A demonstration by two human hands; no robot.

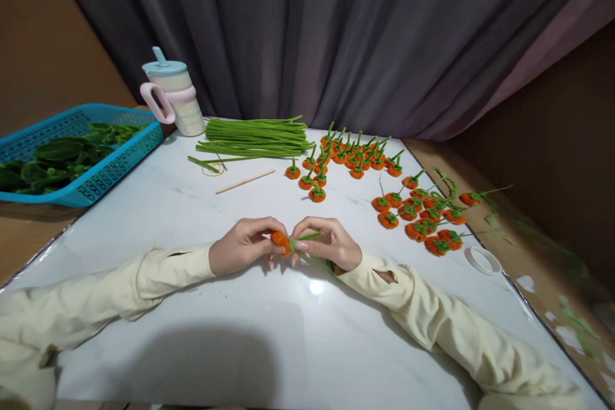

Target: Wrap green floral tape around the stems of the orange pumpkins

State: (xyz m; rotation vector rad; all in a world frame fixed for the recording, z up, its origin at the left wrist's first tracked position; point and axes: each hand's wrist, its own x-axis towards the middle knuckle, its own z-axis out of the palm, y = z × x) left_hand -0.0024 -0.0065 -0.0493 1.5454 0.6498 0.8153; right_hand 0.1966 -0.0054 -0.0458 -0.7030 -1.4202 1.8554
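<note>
My left hand (243,245) grips a small orange pumpkin (279,243) made of fuzzy craft stems, low over the middle of the white table. Fingers of my right hand (331,243) pinch a green pipe cleaner (310,236) at the top of that pumpkin, and the two hands almost meet there. A green strand trails below the right palm; where it ends is hidden. Beyond the hands stand several finished-looking pumpkins with upright green stems (353,157). To the right lies a second group of pumpkins (423,218) with thin trailing strands.
A bundle of green pipe cleaners (254,138) lies at the back, near a wooden stick (245,181) and a rubber band (213,169). A handled tumbler (175,96) and a blue basket (81,189) of green leaves stand left. A tape roll (483,261) sits right.
</note>
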